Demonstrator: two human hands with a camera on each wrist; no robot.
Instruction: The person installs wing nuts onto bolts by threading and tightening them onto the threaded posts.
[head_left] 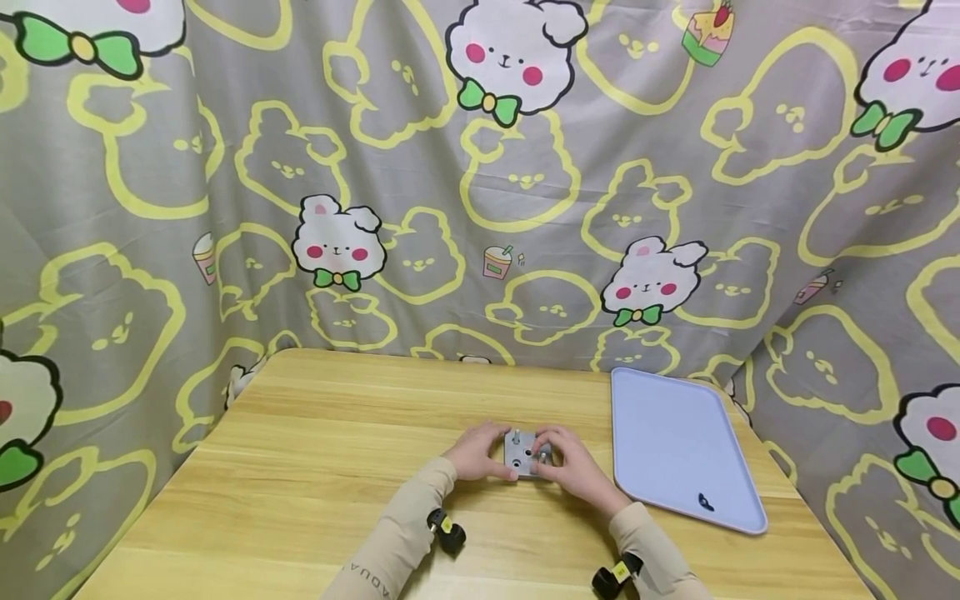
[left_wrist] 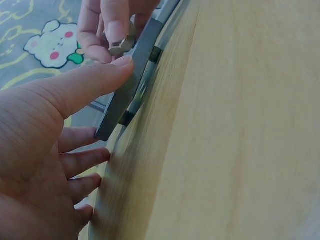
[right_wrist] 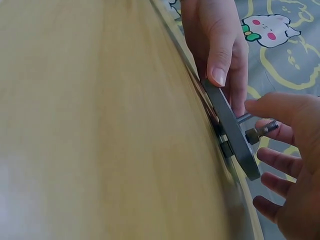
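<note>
A grey metal plate with holes and upright threaded studs lies before the person. Dark feet show under it. My left hand grips the plate's left side, thumb along the near edge and fingers spread beyond. Over the plate's right side, my right hand curls thumb and fingertips around a stud that carries a nut. The left wrist view shows a fingertip right at the nut. Another stud rises at the back left.
A pale blue tray stands on the right of the wooden table, with a small black item near its front edge. A patterned curtain hangs behind and at both sides.
</note>
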